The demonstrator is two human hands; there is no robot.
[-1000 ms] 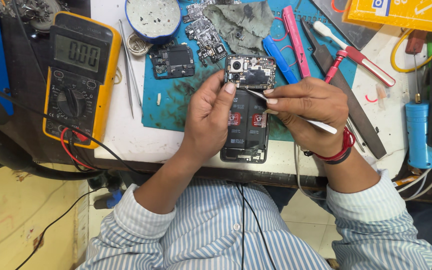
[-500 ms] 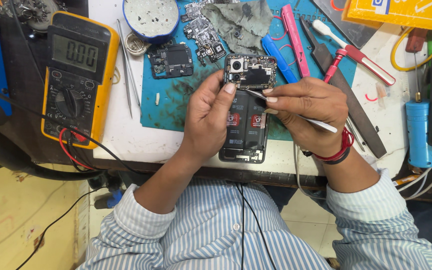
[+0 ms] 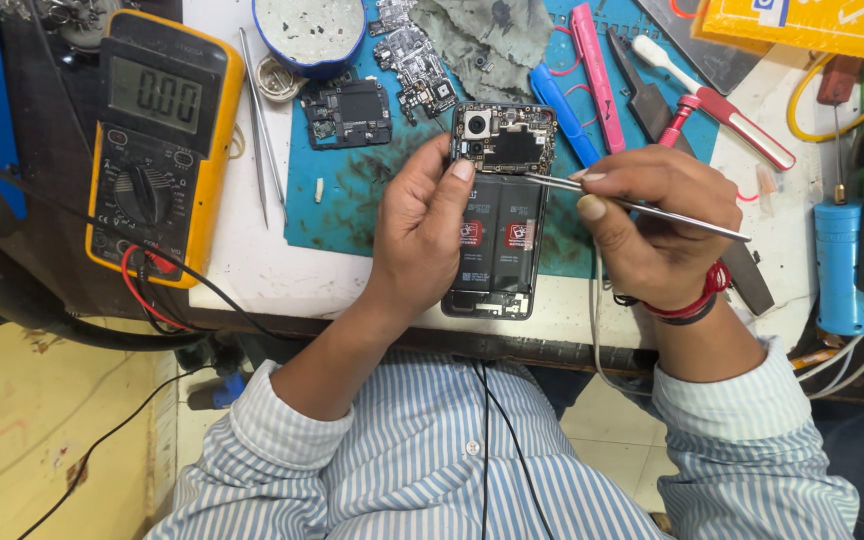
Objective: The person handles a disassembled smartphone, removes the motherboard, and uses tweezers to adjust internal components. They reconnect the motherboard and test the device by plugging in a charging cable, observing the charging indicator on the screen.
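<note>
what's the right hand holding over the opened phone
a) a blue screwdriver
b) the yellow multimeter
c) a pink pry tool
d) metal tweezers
d: the right hand pinches slim metal tweezers whose tips reach onto the opened phone, while the left hand steadies the phone's edge.

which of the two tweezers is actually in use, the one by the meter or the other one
The tweezers pinched in the right hand, tips on the opened phone. The other pair lies untouched beside the yellow multimeter.
</note>
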